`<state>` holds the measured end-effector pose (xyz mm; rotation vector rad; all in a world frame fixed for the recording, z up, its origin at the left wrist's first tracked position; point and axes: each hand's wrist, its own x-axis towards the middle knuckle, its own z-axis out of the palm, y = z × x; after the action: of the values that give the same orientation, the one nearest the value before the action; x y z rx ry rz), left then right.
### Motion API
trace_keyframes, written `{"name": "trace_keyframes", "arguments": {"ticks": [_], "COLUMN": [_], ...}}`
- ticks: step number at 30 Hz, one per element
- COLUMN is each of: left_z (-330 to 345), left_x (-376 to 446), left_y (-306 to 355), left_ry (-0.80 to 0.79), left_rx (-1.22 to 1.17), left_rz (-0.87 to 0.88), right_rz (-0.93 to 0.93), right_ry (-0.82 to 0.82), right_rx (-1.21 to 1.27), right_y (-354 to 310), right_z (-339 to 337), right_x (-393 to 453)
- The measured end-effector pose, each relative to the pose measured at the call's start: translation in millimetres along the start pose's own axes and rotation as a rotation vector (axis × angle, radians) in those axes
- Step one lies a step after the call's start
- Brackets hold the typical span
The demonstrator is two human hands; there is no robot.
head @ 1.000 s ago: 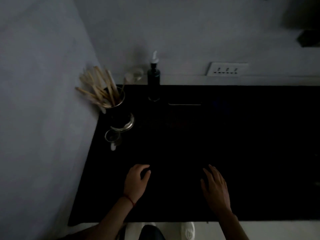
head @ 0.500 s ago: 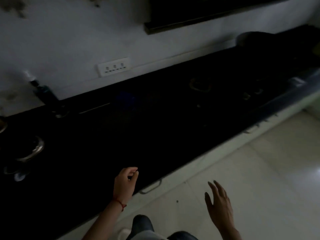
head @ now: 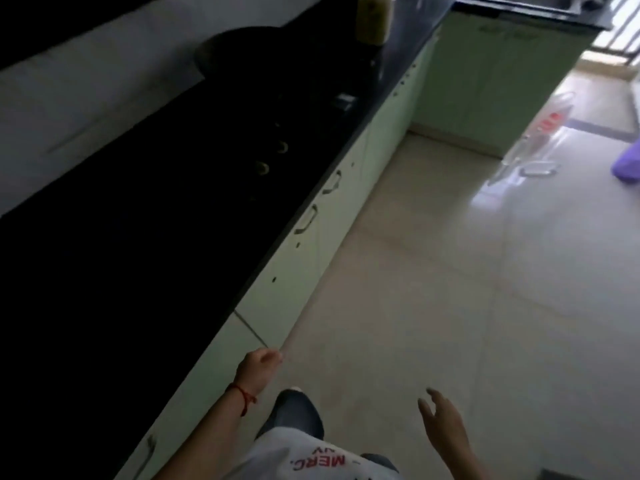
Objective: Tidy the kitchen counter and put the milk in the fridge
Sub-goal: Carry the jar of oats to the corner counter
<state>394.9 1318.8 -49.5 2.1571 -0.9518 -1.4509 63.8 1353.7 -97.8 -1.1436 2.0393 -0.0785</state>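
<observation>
Dark counter [head: 145, 237] runs toward 1 o'clock; the jar [head: 374, 19], possibly milk, stands far beyond the nearer, loosely curled left hand [head: 259, 370]; right hand [head: 445, 422] spread, both empty.

Red letters "MERC" can be read, upside down, on the person's white shirt [head: 311, 460]; the smaller letters beside them are unclear.

The table [head: 145, 209] is so dark that the things on it can hardly be made out. A round dark thing [head: 242, 50] at its far end is only a shape. The jar [head: 374, 19] is cut off by the top edge and blurred. The left hand [head: 259, 370] hides its own fingers. A purple thing [head: 627, 164] on the floor [head: 450, 271] is cut off at the right edge. The letters on the shirt [head: 311, 460] are partly cut off.
</observation>
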Motion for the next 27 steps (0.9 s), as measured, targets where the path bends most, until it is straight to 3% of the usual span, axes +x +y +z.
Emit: {"name": "trace_keyframes", "arguments": {"ticks": [10,18,27], "left_z": [50,112,228], "left_x": [137,237,324], "left_y": [86,253,440], "left_ry": [-0.104,-0.263,-0.389], "left_rx": [0.07,0.207,0.253], "left_rz": [-0.168,-0.09,0.062], "right_rz": [0.172,0.304,0.455], "right_ry": [0.082,0.202,0.203], "right_rx": [0.352,0.489,0.614], "right_y": [-46,-74,-55], "right_z": [-72,-156,-221], "right_x": [103,206,320]}}
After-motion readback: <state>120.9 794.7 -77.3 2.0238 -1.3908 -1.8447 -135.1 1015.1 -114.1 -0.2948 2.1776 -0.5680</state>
